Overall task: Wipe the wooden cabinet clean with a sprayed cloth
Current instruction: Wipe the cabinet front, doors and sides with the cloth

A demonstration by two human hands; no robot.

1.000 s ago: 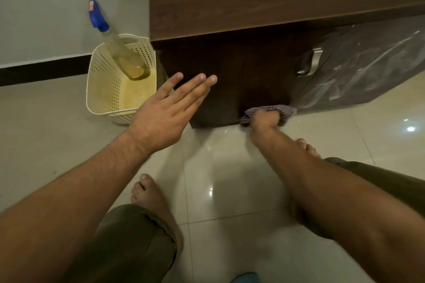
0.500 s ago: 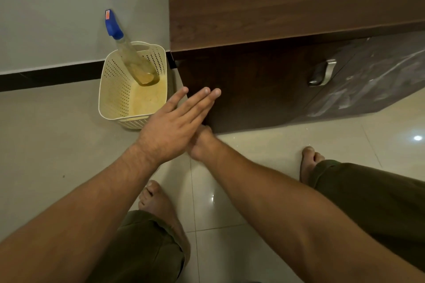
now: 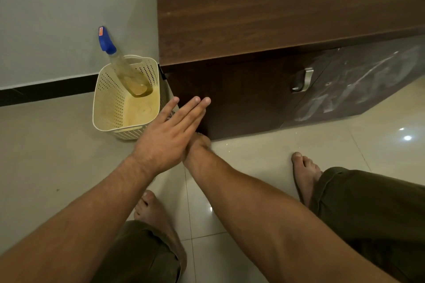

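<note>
The dark wooden cabinet (image 3: 241,103) stands on the tiled floor under a brown top (image 3: 276,6). My right hand (image 3: 199,142) is at the cabinet's lower left corner, knuckles curled, mostly hidden under my left hand. It holds the checked cloth (image 3: 171,115), of which only a sliver shows between my left fingers. My left hand (image 3: 167,137) hovers flat above it, fingers straight and together, holding nothing. A spray bottle (image 3: 119,61) with a blue head leans in the basket.
A cream perforated basket (image 3: 110,103) sits on the floor against the cabinet's left side, by the wall. A metal handle (image 3: 303,80) is on the cabinet front; the panel to its right looks smeared. My bare feet (image 3: 305,174) rest on the glossy tiles.
My right hand has swept the cloth left along the cabinet's base, from near the handle to the left corner, ending under my left hand. The view shifted slightly.
</note>
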